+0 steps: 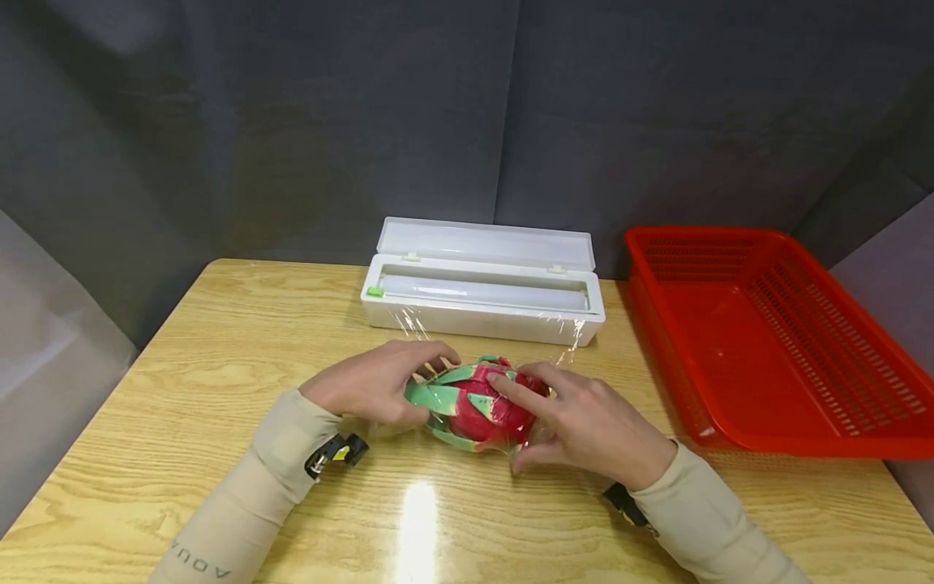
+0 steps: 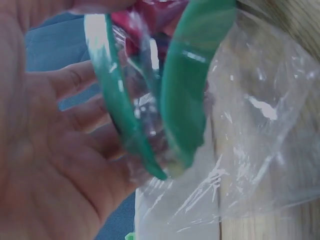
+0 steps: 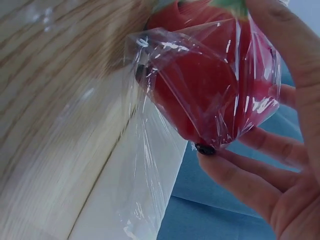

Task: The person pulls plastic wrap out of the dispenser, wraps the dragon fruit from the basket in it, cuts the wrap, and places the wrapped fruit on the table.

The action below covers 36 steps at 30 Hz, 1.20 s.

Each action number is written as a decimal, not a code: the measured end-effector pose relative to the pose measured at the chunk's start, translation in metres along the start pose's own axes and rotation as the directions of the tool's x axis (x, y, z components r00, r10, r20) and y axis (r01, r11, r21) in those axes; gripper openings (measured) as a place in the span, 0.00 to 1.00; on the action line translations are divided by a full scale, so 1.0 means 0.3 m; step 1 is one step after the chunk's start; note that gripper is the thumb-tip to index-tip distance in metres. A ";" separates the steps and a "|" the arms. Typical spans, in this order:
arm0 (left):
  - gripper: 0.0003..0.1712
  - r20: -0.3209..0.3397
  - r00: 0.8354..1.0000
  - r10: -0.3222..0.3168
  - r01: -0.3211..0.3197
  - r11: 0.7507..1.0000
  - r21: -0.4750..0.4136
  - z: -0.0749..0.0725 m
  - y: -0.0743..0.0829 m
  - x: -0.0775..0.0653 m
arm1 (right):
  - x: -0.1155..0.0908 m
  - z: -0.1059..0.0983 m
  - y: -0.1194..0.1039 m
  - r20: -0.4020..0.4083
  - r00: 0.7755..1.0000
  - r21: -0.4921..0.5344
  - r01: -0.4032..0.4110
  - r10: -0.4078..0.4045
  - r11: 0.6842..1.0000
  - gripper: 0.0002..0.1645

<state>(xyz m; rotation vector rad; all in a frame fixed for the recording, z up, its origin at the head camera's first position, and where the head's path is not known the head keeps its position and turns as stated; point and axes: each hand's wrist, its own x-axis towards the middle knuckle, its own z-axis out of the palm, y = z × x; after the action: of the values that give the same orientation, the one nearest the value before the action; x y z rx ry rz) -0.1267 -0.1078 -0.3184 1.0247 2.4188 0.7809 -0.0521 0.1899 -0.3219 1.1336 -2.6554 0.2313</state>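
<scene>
A red dragon fruit [image 1: 479, 414] with green scales lies between both hands above the wooden table, its green tips toward the left. Clear plastic film [image 2: 265, 165] clings around it, with loose, wrinkled film spreading past its ends. My left hand [image 1: 379, 381] holds the leafy end between thumb and fingers. At the rounder red end, my right hand [image 1: 584, 418] grips the fruit through the film, fingers on top and the thumb at the near side. A dark stub [image 3: 205, 149] at that end touches a right fingertip.
Just beyond the fruit stands a white film dispenser box [image 1: 485, 320], lid raised, with a film roll [image 1: 481, 290] inside and a green slider [image 1: 375, 291] at its left. A red plastic basket [image 1: 700, 389] sits at the right. Dark cloth [image 1: 350, 138] hangs behind the table [image 1: 219, 365].
</scene>
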 end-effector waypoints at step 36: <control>0.29 -0.051 0.999 0.003 0.001 0.997 0.077 0.000 0.011 -0.002 | 0.001 0.039 0.018 0.001 0.999 -0.016 -0.053 0.053 0.998 0.64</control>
<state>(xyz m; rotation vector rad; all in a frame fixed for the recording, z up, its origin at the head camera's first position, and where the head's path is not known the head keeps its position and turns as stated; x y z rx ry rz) -0.1246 -0.1063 -0.3162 1.0471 2.5092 0.7275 -0.0581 0.1905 -0.3334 1.0603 -2.6858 0.2190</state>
